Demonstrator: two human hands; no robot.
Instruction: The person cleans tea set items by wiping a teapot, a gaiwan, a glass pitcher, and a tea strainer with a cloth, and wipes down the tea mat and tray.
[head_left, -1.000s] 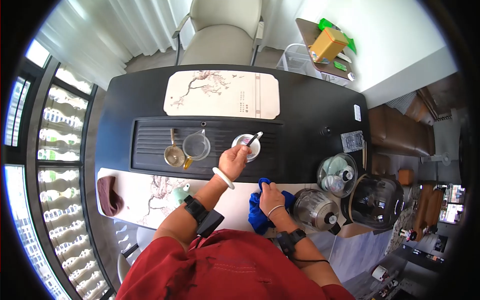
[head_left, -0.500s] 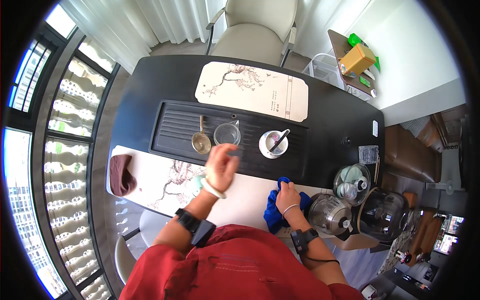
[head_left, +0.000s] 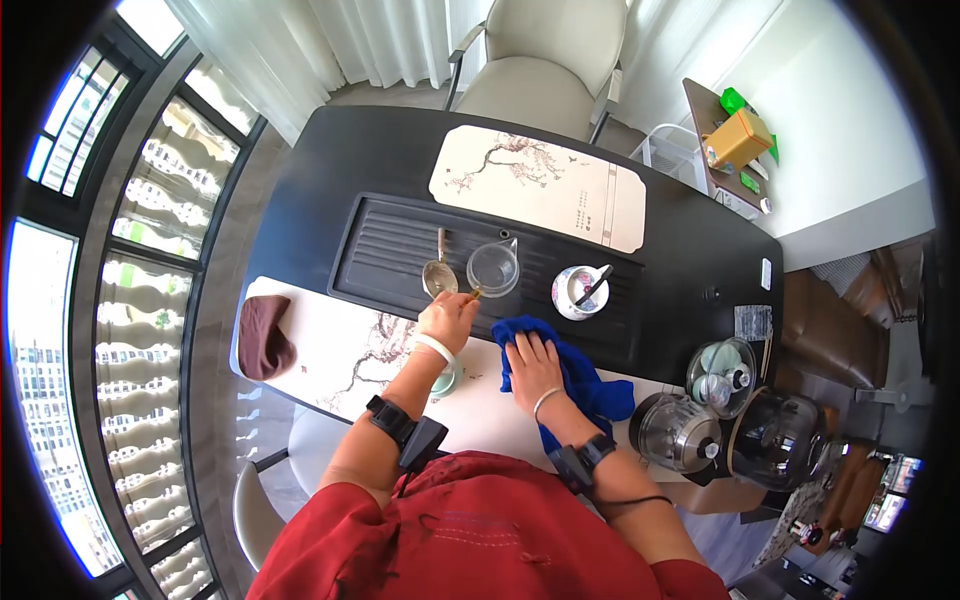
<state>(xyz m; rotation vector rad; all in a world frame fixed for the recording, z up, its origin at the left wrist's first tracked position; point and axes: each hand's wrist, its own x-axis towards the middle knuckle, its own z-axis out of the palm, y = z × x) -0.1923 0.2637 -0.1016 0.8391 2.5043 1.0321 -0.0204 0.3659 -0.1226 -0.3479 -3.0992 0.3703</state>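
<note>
My left hand [head_left: 448, 320] has its fingers closed at the yellowish handle of the glass pitcher [head_left: 493, 269], which stands on the black ribbed tray [head_left: 385, 250]. Just left of the pitcher lies a strainer [head_left: 439, 277] with its handle pointing away from me. My right hand [head_left: 532, 372] rests flat on a crumpled blue cloth [head_left: 600, 395], fingers spread, at the tray's near edge. Further right on the tray sits a flowered white pot [head_left: 577, 291] with a dark handle across its top. A pale green object [head_left: 446, 381] is partly hidden beneath my left wrist.
A brown cloth [head_left: 264, 338] lies on the near printed mat [head_left: 330, 350]; another printed mat [head_left: 540, 185] lies beyond the tray. At the right stand a glass kettle [head_left: 675, 433], a covered bowl of cups [head_left: 720, 375] and a dark glass appliance [head_left: 775, 440].
My left hand has gone from the flowered pot to the pitcher's handle. My right hand has moved forward with the blue cloth, now spread out, and flattened on it. The camera view has shifted.
</note>
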